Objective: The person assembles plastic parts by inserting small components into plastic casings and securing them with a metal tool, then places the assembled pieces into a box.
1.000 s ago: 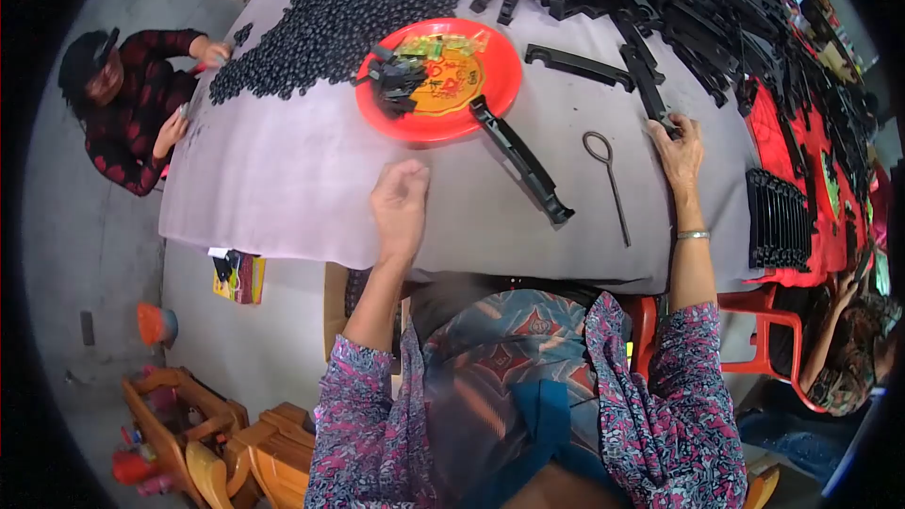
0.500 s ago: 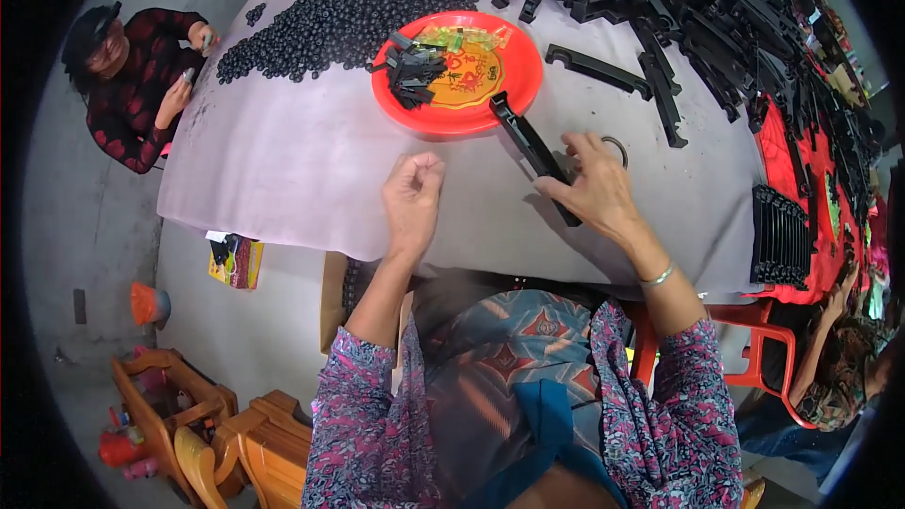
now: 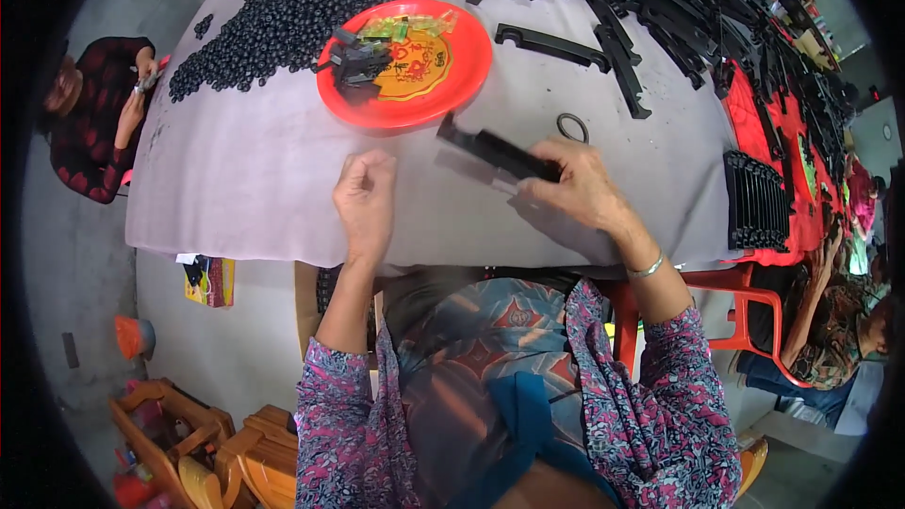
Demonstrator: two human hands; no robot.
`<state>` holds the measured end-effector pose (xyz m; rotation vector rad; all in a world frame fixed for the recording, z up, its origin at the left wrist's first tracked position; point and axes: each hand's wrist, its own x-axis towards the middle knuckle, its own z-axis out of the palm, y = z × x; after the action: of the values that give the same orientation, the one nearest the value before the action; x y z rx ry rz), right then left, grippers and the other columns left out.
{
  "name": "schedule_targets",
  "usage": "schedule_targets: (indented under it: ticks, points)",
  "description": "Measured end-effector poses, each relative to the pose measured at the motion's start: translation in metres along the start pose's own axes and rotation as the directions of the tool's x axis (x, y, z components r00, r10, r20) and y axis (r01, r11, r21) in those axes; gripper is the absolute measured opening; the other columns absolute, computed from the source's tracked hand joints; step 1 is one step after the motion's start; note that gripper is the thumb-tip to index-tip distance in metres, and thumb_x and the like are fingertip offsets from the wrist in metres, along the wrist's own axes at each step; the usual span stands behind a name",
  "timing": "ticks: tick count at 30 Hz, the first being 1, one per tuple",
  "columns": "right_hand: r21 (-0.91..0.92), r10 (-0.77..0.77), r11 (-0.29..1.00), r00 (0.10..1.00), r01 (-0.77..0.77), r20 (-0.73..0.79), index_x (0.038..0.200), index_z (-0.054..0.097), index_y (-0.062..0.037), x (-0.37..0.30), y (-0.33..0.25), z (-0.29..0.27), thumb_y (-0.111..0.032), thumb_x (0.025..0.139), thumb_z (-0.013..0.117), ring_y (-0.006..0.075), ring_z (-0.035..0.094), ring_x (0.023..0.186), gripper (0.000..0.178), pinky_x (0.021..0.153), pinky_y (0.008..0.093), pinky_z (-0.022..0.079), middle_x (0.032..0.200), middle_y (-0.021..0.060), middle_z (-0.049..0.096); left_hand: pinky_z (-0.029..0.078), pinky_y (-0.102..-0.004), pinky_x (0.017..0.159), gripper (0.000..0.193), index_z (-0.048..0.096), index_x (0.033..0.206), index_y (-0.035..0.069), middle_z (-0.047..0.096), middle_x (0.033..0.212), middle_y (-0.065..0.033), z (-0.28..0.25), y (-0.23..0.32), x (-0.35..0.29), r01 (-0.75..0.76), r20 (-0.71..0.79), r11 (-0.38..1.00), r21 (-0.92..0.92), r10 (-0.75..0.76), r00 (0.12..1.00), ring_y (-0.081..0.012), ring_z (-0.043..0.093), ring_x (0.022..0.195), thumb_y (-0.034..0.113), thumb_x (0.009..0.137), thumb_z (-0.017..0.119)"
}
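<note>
My right hand (image 3: 577, 186) grips a long black plastic bar (image 3: 492, 149) and holds it lifted just above the grey tablecloth (image 3: 255, 179), its far end pointing toward a red round plate (image 3: 462, 71). The plate carries small black parts (image 3: 356, 63) and some green and yellow pieces. My left hand (image 3: 366, 200) rests on the cloth left of the bar, fingers curled into a loose fist with nothing visible in it. A thin metal ring tool (image 3: 571, 125) lies just beyond my right hand.
A heap of small black round parts (image 3: 292, 0) covers the far left of the table. Many long black bars (image 3: 679, 9) are piled at the far right, and a stack of black pieces (image 3: 757, 200) lies on red cloth. Other people sit at left (image 3: 99, 118) and right (image 3: 839, 320).
My right hand came back from the far right pile, took hold of the black bar near the plate and lifted it toward me. My left hand curled into a fist.
</note>
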<state>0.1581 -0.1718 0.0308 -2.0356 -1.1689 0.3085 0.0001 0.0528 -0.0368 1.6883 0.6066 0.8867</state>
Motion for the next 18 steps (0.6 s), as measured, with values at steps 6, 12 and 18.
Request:
schedule_targets:
  ticks: [6, 12, 18]
  points:
    - [-0.103, -0.112, 0.987, 0.99, 0.12, 0.08, 0.1, 0.063, -0.0011, -0.006, 0.004, 0.004, -0.012, 0.071, 0.074, 0.0212, 0.057, 0.069, 0.033, 0.061, 0.0329, 0.047, 0.088, 0.0105, 0.057, 0.045, -0.0283, 0.077, 0.044, 0.056, 0.114, -0.001, 0.049, 0.098, -0.0048, 0.004, 0.024, -0.007, -0.087, 0.204, 0.991, -0.1, 0.106, 0.973, -0.0168, 0.05, 0.089, 0.008, 0.074, 0.074]
    - [-0.122, -0.167, 0.978, 0.986, 0.167, 0.01, 0.097, 0.063, -0.0011, -0.005, 0.014, -0.009, -0.012, 0.074, 0.074, 0.019, 0.059, 0.073, 0.028, 0.064, 0.0308, 0.048, 0.086, 0.0091, 0.06, 0.044, -0.0385, 0.089, 0.066, 0.053, 0.119, 0.0, 0.054, 0.103, -0.0148, 0.01, 0.025, -0.011, -0.234, 0.419, 0.971, 0.051, 0.192, 0.887, -0.0297, 0.055, 0.097, 0.013, 0.061, 0.081]
    - [-0.048, 0.225, 0.968, 0.933, -0.248, -0.281, 0.083, 0.063, 0.0001, -0.021, 0.039, -0.038, -0.015, 0.078, 0.074, 0.0104, 0.05, 0.055, 0.019, 0.054, 0.0266, 0.044, 0.062, 0.0038, 0.057, 0.04, -0.0383, 0.08, 0.043, 0.062, 0.099, 0.003, 0.059, 0.087, -0.0078, 0.013, 0.029, -0.009, -0.397, 0.491, 0.897, 0.193, 0.262, 0.831, -0.0277, 0.054, 0.085, 0.01, 0.06, 0.078]
